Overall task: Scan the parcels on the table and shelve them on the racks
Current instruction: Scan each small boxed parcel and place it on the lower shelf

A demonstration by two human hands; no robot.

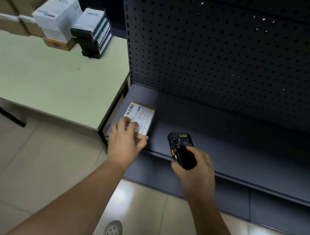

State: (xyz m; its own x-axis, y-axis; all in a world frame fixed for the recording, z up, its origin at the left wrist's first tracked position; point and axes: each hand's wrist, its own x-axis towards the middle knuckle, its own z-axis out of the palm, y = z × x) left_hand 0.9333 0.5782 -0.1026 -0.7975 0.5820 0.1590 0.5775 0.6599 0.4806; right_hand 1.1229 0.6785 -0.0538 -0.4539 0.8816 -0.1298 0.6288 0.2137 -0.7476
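Note:
A small brown parcel [143, 114] with a white barcode label lies on the left end of the dark grey rack shelf [225, 136]. My left hand [126, 140] grips its near end, fingers on the label and thumb at its right corner. My right hand [195, 165] holds a black handheld scanner [180, 147] above the shelf's front edge, to the right of the parcel. Several more parcels [54, 15], brown and white, are stacked at the far side of the pale green table [54, 80].
A black device stand [87, 41] sits on the table next to the stacked parcels. The rack's perforated back panel [223, 57] rises behind the shelf. A lower shelf [256, 200] and tiled floor [21, 160] lie below; my shoe [113, 231] shows at the bottom.

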